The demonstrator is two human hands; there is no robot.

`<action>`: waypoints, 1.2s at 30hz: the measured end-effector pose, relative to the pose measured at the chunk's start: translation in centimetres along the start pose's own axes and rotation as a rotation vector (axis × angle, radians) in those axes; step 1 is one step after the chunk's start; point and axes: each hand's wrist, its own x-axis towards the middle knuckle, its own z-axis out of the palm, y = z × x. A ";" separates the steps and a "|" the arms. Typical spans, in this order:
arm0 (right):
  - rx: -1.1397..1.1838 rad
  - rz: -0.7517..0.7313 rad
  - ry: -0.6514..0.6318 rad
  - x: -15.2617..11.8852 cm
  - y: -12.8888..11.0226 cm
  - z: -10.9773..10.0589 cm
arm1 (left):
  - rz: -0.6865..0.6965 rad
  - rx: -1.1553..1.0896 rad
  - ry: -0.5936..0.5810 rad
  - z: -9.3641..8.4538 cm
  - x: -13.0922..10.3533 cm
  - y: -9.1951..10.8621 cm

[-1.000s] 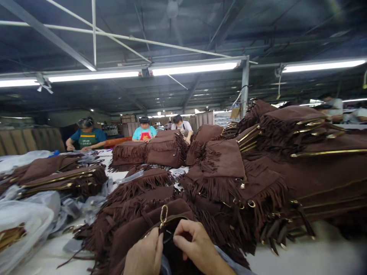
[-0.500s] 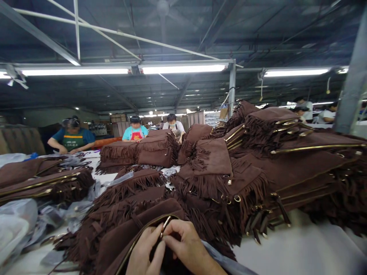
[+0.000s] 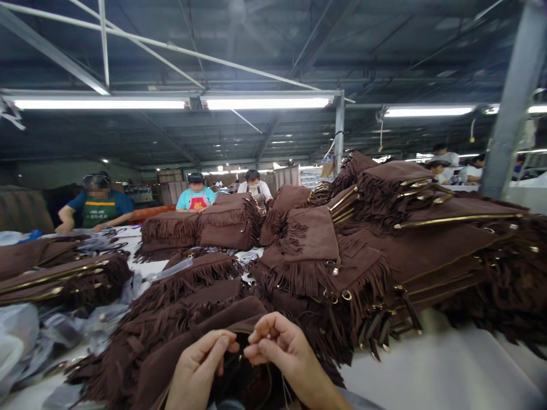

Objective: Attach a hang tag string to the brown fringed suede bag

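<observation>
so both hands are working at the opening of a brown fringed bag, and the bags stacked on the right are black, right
Not quite. In the head view the left hand and right hand do meet at the opening of the brown fringed bag, but the stacked bags on the right are brown as well, with gold-coloured trim, not black.

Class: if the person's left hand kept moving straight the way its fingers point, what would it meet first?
The left hand points right, toward the right hand. It would likely meet the right hand's fingertips first, above the open brown bag; depth is unclear.
</observation>
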 end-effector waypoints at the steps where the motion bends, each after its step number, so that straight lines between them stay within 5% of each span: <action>1: -0.001 0.006 0.010 0.0 0.2 0.0 | -0.025 -0.051 -0.013 0.4 -0.1 -0.1; 6: -0.090 0.036 0.095 0.2 1.6 0.0 | -0.107 -0.160 -0.072 2.2 -0.8 -0.3; 14: -0.272 0.010 0.073 0.0 1.4 -0.5 | -0.093 -0.140 -0.188 1.5 -0.6 -0.9; 25: -0.239 0.064 0.074 -0.1 1.3 0.0 | -0.066 -0.179 -0.045 3.5 -2.3 -0.7; 36: -0.176 0.086 0.099 0.0 1.7 0.3 | -0.079 -0.176 -0.083 3.4 -2.0 -1.8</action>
